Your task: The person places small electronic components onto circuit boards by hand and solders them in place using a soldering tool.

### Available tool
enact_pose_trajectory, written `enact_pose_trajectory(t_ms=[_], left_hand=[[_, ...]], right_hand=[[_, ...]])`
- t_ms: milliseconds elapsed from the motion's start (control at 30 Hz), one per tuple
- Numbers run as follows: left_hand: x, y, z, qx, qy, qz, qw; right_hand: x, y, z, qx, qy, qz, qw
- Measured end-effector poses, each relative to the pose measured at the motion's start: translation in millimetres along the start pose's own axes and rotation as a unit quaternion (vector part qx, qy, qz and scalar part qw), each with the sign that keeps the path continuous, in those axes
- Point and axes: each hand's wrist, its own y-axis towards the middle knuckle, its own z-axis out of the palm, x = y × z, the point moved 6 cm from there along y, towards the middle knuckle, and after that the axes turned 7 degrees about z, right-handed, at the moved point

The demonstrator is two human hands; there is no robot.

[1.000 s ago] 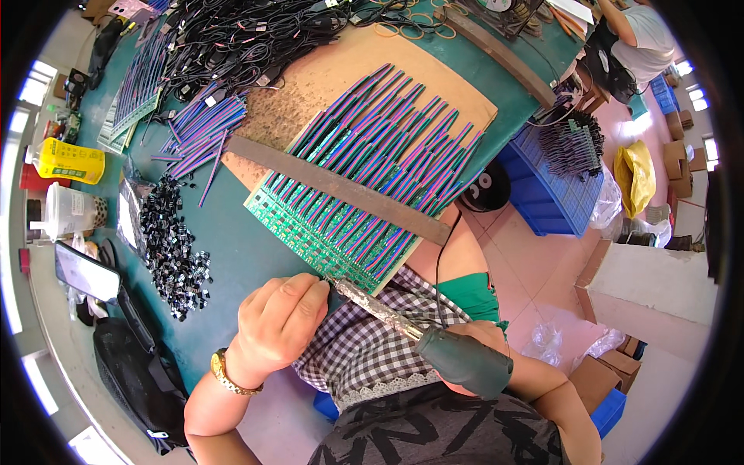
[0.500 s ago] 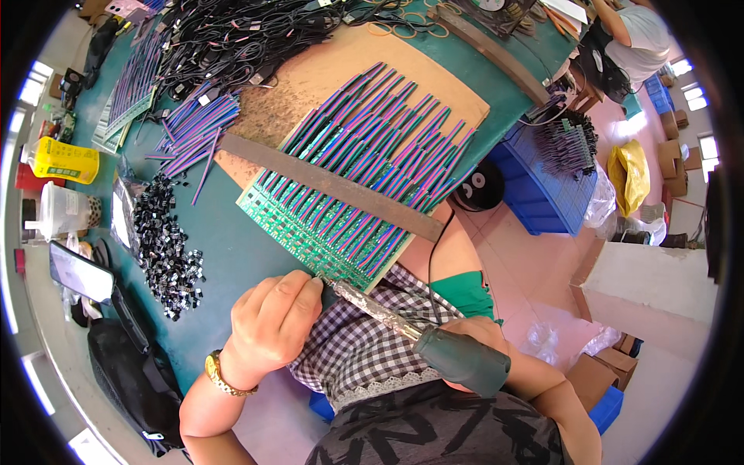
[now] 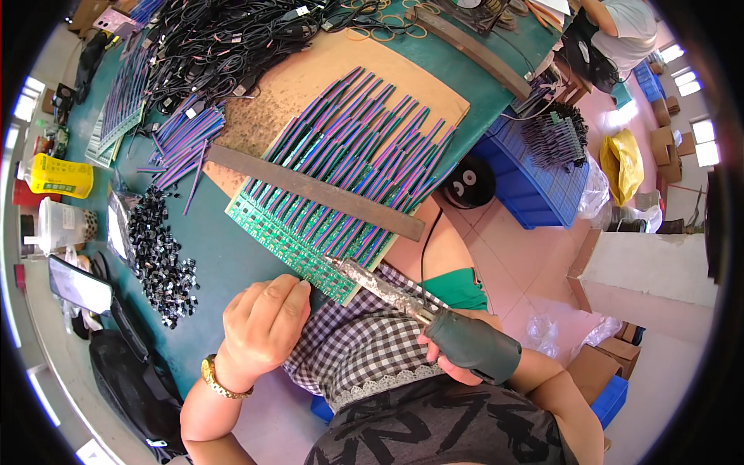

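Observation:
My right hand [image 3: 459,370] grips a soldering iron [image 3: 380,291] by its dark handle, which hides part of the fingers. The iron's tip is over the near part of a green circuit-board panel [image 3: 267,229]. My left hand [image 3: 266,324], with a gold watch at the wrist, is closed in a pinch at the panel's near edge; whatever its fingertips hold is too small to make out. Rows of thin multicoloured wires [image 3: 364,143] run across the panel toward the far side. A flat brown bar [image 3: 318,192] lies across these wires.
A tan board [image 3: 310,66] lies beneath the panel. To the left are small black connectors [image 3: 163,248], loose wire pieces [image 3: 188,136] and a phone [image 3: 80,284]. Black cables [image 3: 225,46] are heaped at the back. A blue crate [image 3: 527,182] stands at right; beyond it a person [image 3: 628,35] sits.
The iron's tip has moved away from my left fingertips, farther over the panel. My left hand keeps its pinch near the edge. The whole view has shifted slightly.

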Motion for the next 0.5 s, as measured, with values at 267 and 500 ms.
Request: enact_pose_trajectory(t_ms=[267,500], left_hand=[[0.6,-1.4,-1.9,0.000,0.000,-0.020,1.000],[60.5,-8.4,-42.2,0.006,0.081,-0.192,0.978]], right_hand=[[40.2,6.3,11.0,-0.057,-0.362,-0.217,0.905],[8.0,2.1,-5.1,-0.015,-0.043,-0.278,0.960]])
